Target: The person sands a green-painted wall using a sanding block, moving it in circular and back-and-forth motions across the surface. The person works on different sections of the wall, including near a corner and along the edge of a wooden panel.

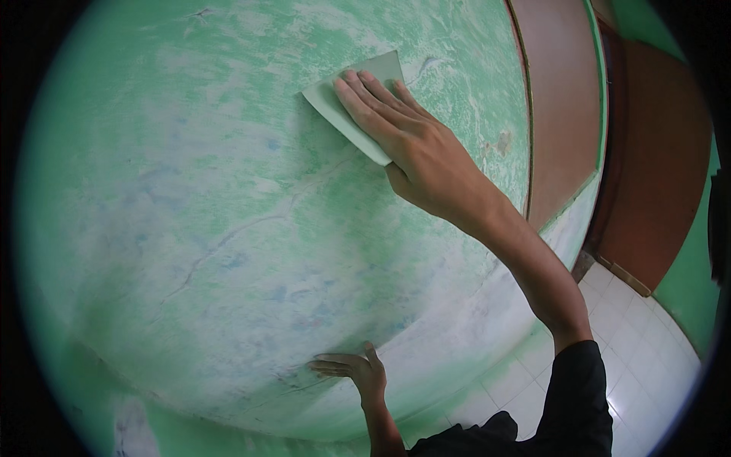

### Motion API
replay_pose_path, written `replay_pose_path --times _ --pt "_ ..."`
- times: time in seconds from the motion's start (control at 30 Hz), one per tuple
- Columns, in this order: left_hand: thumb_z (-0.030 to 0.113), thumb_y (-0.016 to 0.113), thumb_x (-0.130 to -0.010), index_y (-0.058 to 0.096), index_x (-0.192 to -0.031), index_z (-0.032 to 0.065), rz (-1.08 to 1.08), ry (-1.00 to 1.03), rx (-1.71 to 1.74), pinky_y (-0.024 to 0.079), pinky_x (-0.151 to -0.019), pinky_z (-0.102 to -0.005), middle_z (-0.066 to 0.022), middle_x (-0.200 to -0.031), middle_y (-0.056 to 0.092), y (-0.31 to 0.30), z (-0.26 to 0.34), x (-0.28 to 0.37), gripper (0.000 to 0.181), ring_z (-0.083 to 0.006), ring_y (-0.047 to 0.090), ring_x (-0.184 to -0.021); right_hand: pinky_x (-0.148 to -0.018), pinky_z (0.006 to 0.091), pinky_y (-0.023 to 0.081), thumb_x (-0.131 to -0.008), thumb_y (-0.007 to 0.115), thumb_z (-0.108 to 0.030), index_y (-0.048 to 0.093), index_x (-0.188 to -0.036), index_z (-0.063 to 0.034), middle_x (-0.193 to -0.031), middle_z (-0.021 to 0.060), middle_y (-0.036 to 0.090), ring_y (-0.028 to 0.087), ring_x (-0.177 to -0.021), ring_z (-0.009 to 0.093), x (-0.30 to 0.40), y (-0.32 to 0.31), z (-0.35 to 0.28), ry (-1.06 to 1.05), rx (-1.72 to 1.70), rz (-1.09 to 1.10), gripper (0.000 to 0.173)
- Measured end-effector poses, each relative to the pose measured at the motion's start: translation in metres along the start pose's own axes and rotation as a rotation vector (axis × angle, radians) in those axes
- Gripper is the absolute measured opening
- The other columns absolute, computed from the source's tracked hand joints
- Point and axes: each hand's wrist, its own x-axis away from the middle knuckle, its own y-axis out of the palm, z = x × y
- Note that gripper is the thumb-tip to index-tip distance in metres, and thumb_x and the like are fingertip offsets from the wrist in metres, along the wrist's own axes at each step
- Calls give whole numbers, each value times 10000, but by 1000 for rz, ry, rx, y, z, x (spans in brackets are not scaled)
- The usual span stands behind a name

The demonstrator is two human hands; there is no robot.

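My right hand (422, 143) presses a folded, pale grey-green sheet (357, 123), which looks like sandpaper, flat against a green painted wall (240, 103). The fingers lie spread over the sheet, and its grit cannot be seen. Lower down, my left hand (357, 368) rests on the wall with its fingers apart and nothing in it. Between the two hands a thin crack (245, 228) runs across the wall. The paint around it is patchy, with whitish and bluish worn areas. A small chipped spot (502, 143) shows to the right of my right hand.
A brown panel (562, 108) with a green edge is set in the wall at the right. Beyond it stands a reddish-brown door (657, 165). White floor tiles (617, 320) lie below at the lower right. Another green wall meets this one at the lower left.
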Motion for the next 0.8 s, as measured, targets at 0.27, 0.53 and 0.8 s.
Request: replay_pose_path --times 0.27,0.53,0.8 --pt "492 459 -926 -276 -1374 -124 -65 -91 41 -136 -1064 -636 -410 -1405 -322 -12 9 -3 1058 -531 -312 -1332 -1180 490 214 -799 507 95 380 -1444 -172 -1473 48 404 350 -1384 271 -14 32 7 -52 172 143 710" --pt "520 467 -941 -263 -1338 -186 -123 -14 11 -134 -1038 -673 -471 -1365 -303 0 -18 -5 1091 -592 -289 -1306 -1169 488 255 -715 550 130 421 -1429 -156 -1459 35 443 389 -1366 249 -37 24 0 -21 261 201 780" --pt "501 480 -940 -202 -1349 -209 -434 -99 140 -23 -1088 -640 -466 -1421 -161 6 -69 -7 1066 -588 -91 -1362 -1158 541 245 -781 566 83 409 -1436 -194 -1473 -13 430 388 -1370 230 -63 15 -14 -64 456 116 728"
